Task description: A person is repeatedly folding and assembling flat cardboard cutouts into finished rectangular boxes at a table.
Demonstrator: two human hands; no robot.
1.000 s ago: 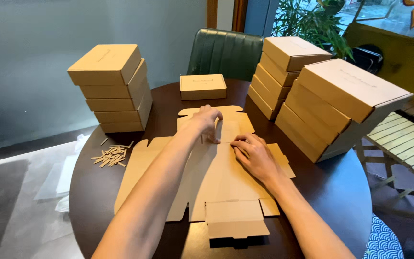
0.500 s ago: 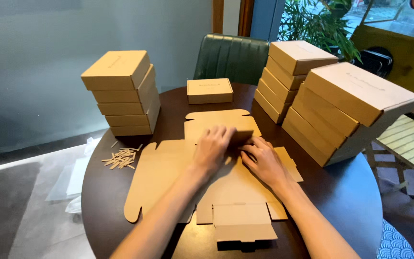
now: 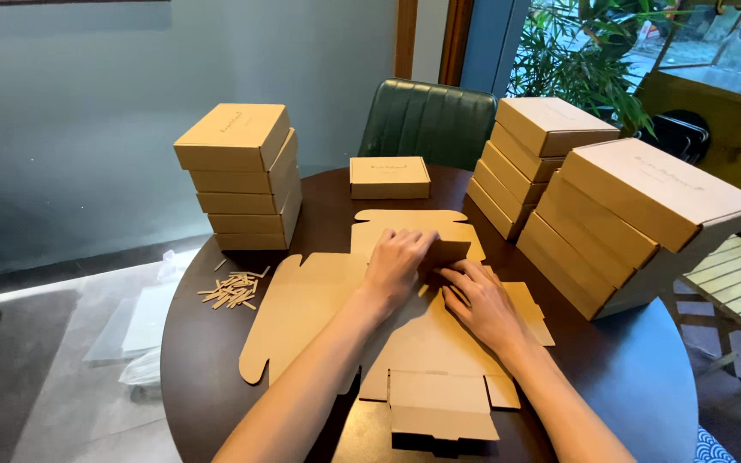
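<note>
A flat, unfolded brown cardboard box blank (image 3: 310, 300) lies in the middle of the round dark table (image 3: 645, 377). My left hand (image 3: 398, 260) presses down on a flap near the blank's far part, fingers curled over the folded edge. Beside it, my right hand (image 3: 482, 302) rests flat on the cardboard, fingertips touching the same flap (image 3: 449, 250). Another partly folded piece (image 3: 439, 407) sits at the near edge of the table.
Stacks of finished brown boxes stand at the left (image 3: 242, 176), far right (image 3: 533, 159) and near right (image 3: 636, 219). A single box (image 3: 388, 177) sits at the back. Small cardboard scraps (image 3: 233, 287) lie at left. A green chair (image 3: 429, 118) is behind the table.
Both hands have moved together on the far part of the blank, and a flap there has been folded over toward me. The camera view has shifted slightly.
</note>
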